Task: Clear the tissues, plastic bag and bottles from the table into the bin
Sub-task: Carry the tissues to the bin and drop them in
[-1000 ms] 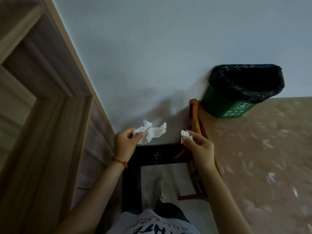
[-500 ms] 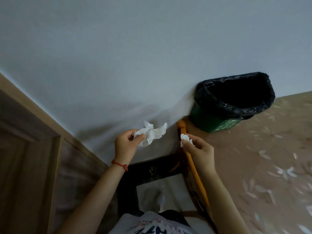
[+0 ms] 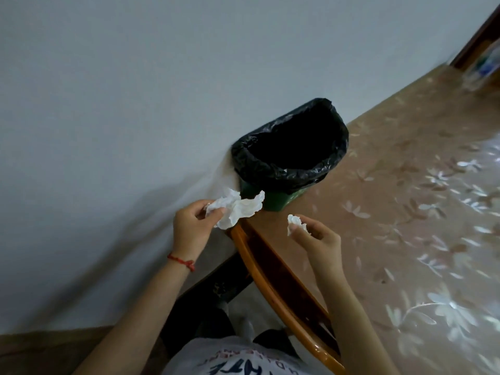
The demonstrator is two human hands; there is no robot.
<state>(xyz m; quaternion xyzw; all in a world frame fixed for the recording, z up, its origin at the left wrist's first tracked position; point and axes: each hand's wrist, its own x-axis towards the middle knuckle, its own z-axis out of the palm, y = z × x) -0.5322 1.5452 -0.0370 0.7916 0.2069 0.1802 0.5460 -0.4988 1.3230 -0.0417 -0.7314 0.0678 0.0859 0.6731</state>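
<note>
A green bin point(image 3: 276, 200) lined with a black bag point(image 3: 270, 163) stands on the table against the wall, its mouth open toward me. My left hand point(image 3: 190, 226) pinches a large crumpled white tissue point(image 3: 238, 208) just below the bin's near rim. My right hand point(image 3: 316, 236) holds a small wadded tissue point(image 3: 295, 221) between its fingertips, over the table edge, right of the bin's base. Both hands are short of the bin's opening.
The table point(image 3: 405, 212) carries a beige flowered cloth and has an orange wooden edge point(image 3: 270, 277). A plain pale wall point(image 3: 135, 104) fills the left. Blurred items, perhaps bottles point(image 3: 484, 66), lie at the far right end.
The view has swung right, so the bin sits nearer the centre and looks larger. Both hands, still holding their tissues, have come closer to the bin.
</note>
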